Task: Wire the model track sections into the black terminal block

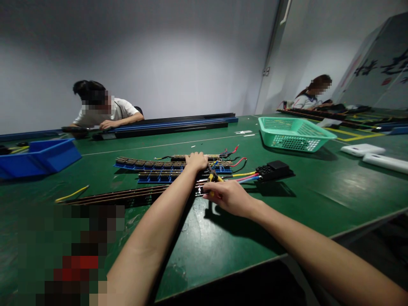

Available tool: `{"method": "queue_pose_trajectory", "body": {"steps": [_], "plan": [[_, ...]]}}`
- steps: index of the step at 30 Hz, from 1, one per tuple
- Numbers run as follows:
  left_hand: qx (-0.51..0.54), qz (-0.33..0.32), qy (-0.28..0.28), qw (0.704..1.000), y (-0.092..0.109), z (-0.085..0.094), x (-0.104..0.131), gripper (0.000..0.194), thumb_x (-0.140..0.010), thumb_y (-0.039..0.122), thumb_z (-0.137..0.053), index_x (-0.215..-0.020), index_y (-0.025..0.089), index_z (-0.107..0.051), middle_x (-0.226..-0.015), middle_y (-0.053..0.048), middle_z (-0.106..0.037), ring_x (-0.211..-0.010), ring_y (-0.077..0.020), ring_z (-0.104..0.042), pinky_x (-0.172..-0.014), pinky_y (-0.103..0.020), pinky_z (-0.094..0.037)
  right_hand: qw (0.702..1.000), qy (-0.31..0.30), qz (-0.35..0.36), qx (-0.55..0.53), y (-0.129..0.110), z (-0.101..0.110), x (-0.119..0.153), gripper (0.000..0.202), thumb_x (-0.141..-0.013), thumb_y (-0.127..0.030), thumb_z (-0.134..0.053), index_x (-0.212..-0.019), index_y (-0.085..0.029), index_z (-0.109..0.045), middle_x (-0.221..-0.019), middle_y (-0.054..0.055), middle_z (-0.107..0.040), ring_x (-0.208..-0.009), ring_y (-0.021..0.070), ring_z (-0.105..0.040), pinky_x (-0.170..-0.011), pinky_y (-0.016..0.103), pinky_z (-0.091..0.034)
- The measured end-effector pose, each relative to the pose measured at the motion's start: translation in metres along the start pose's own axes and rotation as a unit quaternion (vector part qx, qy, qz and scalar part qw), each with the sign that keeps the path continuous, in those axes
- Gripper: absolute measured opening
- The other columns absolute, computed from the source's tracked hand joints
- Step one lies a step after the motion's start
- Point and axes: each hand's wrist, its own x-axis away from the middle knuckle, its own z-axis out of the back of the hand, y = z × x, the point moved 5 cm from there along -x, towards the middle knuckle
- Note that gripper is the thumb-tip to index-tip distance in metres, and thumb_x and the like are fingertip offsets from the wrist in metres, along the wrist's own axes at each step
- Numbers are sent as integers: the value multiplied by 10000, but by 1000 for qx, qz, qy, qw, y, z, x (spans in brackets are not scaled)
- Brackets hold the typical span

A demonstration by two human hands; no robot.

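My left hand (196, 161) reaches over a group of narrow strips with brass-coloured rails, its fingers bent over the black strip (178, 158) at the back. My right hand (231, 196) is closed around yellow-handled pliers (214, 177). Their jaws point away from me, toward wire ends beside my left hand; the exact tip contact is too small to tell. Blue-based rail strips (153, 165) lie left of my wrist. A longer black rail strip (127, 194) runs beneath my left forearm. Yellow, red and blue wires (247, 176) lead to a black connector block (276, 171) at the right.
A green perforated basket (295, 135) stands at the back right, with white flat items (363, 149) beyond it. At the left is a blue bin (38, 159). Long black and blue profiles (172, 127) lie before a co-worker (108, 110); another person (307, 100) sits far right.
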Motion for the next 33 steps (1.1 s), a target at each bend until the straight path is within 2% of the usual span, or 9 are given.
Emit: {"method": "queue_pose_trajectory", "body": {"steps": [3, 5, 7, 10, 14, 20, 26, 30, 33], "plan": [[-1, -2, -2, 1000, 0, 1, 2, 511, -1008, 419, -233, -1264, 154, -587, -1365, -166, -578, -1267, -326, -508, -1035, -573, -347, 975, 118, -111, -150, 10, 12, -4, 195, -948, -396, -535, -940, -207, -582, -698, -11, -590, -584, 114, -502, -554, 230, -361], [-3, -4, -1, 1000, 1, 1, 3, 504, -1009, 411, -234, -1262, 160, -590, -1362, -162, -581, -1262, -321, -513, -1030, -560, -356, 924, 202, -176, -274, 18, 24, -4, 265, -926, -472, -548, -968, -211, -541, -717, -17, -599, -532, 96, -470, -501, 218, -355], [-6, -4, 4, 1000, 1, 2, 4, 497, -1009, 410, -238, -1250, 167, -598, -1352, -159, -589, -1252, -319, -521, -1021, -549, -368, 869, 261, -205, -367, 24, 38, -4, 362, -866, -534, -612, -1011, -214, -527, -741, -24, -615, -442, 61, -377, -421, 201, -297], [-7, -2, 7, 1000, 1, 1, 3, 500, -1009, 415, -236, -1247, 170, -601, -1348, -158, -592, -1248, -321, -523, -1016, -551, -370, 817, 338, -210, -417, 30, 66, 1, 484, -767, -567, -713, -1050, -217, -534, -755, -38, -617, -378, 20, -275, -354, 178, -212], [-9, -2, 0, 1000, 1, 2, 3, 509, -1010, 419, -230, -1255, 163, -595, -1349, -161, -589, -1248, -321, -522, -1021, -552, -365, 783, 397, -234, -418, 42, 93, 14, 548, -684, -588, -771, -1020, -221, -544, -720, -51, -612, -344, 8, -282, -321, 157, -197], [-11, -2, -3, 1000, 1, 1, 2, 520, -1011, 430, -218, -1265, 171, -590, -1363, -158, -580, -1253, -322, -517, -1035, -565, -348, 789, 451, -232, -345, 58, 111, 27, 536, -702, -627, -741, -1006, -230, -548, -733, -53, -615, -319, 7, -295, -295, 161, -207], [-7, -4, -3, 1000, 0, 0, 1, 513, -1009, 427, -218, -1263, 185, -592, -1365, -160, -579, -1260, -322, -511, -1026, -562, -351, 811, 413, -262, -320, 73, 101, 25, 537, -726, -653, -700, -999, -219, -542, -755, -28, -611, -354, 23, -309, -307, 181, -228], [-7, -3, -2, 1000, -1, 0, 1, 516, -1007, 429, -218, -1259, 179, -592, -1359, -163, -581, -1257, -326, -513, -1028, -565, -346, 841, 421, -223, -257, 61, 100, 24, 464, -797, -608, -662, -1013, -207, -570, -759, -9, -602, -408, 42, -340, -348, 194, -258], [-8, -3, -3, 1000, -1, 0, 1, 518, -1006, 426, -215, -1263, 177, -590, -1357, -161, -582, -1253, -325, -514, -1027, -565, -348, 849, 430, -187, -241, 51, 101, 25, 406, -838, -557, -649, -1048, -219, -570, -781, -3, -599, -427, 49, -344, -370, 200, -264]]}}
